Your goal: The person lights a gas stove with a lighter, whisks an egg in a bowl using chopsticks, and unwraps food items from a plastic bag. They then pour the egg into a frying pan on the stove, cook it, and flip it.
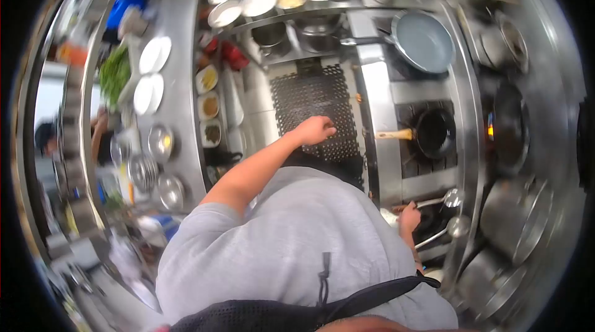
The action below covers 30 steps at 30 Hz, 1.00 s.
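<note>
My left hand (315, 130) hangs over the black rubber floor mat (310, 93), its fingers curled, with nothing visible in them. Over at the lower right of the stove, my right hand (408, 216) is closed round the handle end of a steel ladle (453, 197). A second ladle (458, 226) lies just below, its handle slanting down to the left. Above that hand, a small black pan (435, 133) with a wooden handle sits on a burner. A large grey pan (423, 42) rests farther up the stove.
Bowls of ingredients (258, 3) line the far shelf. White plates (149, 93), greens (115, 75) and steel bowls (160, 142) stand on the left counter. Large pots (517, 217) and a dark wok (511, 127) stand at the right. Another person (99, 130) is at the far left.
</note>
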Tool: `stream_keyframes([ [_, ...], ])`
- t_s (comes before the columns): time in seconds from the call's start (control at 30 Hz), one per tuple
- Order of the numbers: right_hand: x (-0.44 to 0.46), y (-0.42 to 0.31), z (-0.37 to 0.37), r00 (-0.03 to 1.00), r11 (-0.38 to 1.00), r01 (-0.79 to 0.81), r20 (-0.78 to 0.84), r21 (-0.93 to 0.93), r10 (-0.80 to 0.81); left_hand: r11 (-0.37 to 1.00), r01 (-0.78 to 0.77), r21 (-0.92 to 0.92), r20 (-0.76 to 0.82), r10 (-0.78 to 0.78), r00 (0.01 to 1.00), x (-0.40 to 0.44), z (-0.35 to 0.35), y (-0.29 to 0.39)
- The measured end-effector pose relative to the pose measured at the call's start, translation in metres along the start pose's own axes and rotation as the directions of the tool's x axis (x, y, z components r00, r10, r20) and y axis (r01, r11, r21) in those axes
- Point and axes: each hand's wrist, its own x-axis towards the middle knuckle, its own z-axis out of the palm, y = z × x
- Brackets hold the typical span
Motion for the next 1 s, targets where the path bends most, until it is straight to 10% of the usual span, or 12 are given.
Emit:
stream_keyframes([
  [0.03, -0.006, -0.007, -0.008, 0.989, 0.996, -0.081, 0.124, -0.023, 0.084, 0.999, 0.016, -0.031, -0.057, -0.018, 0.998, -0.022, -0.006, -0.016],
  [0.2, -0.008, -0.023, -0.016, 0.837, 0.78, 0.468, -0.074, -0.416, -0.542, 0.96, 0.056, -0.276, -0.508, -0.195, 0.839, -0.142, -0.016, -0.08],
  [0.43, -0.041, -0.137, 0.07, 0.402, 0.347, 0.892, 0.159, -0.29, -0.902, 0.998, -0.061, -0.01, -0.993, -0.003, 0.118, -0.364, -0.082, -0.095],
  [0.47, -0.065, -0.16, 0.093, 0.374, 0.316, 0.913, 0.221, -0.257, -0.901, 0.984, -0.098, 0.149, -0.978, 0.132, -0.16, -0.407, -0.102, -0.087],
  [0.5, -0.093, -0.183, 0.112, 0.341, 0.286, 0.932, 0.279, -0.222, -0.898, 0.914, 0.239, 0.328, -0.866, 0.392, -0.31, -0.46, -0.126, -0.088],
  [0.6, -0.148, -0.229, 0.186, 0.253, 0.348, 0.932, 0.503, 0.102, -0.826, 0.902, 0.395, 0.177, -0.494, 0.428, -0.757, -0.598, -0.167, -0.113],
  [0.63, -0.172, -0.242, 0.202, 0.279, 0.465, 0.876, 0.649, 0.13, -0.708, 0.962, 0.223, 0.158, -0.38, 0.267, -0.885, -0.631, -0.184, -0.115],
  [0.7, -0.265, -0.256, 0.189, 0.233, 0.452, 0.887, 0.758, 0.09, -0.609, 0.987, 0.155, -0.053, -0.414, 0.119, -0.903, -0.711, -0.207, -0.164],
  [0.77, -0.274, -0.263, 0.209, 0.013, 0.227, 0.963, 0.812, 0.148, -0.584, 0.89, 0.383, -0.247, -0.68, 0.122, -0.723, -0.776, -0.226, -0.235],
  [0.83, -0.279, -0.263, 0.216, -0.096, 0.041, 0.988, 0.788, 0.151, -0.608, 0.899, 0.26, -0.353, -0.79, -0.137, -0.598, -0.798, -0.238, -0.252],
  [1.0, -0.309, -0.256, 0.197, 0.093, 0.142, 0.99, 0.793, -0.008, -0.602, 0.959, 0.234, -0.161, -0.642, 0.079, -0.763, -0.828, -0.213, -0.262],
])
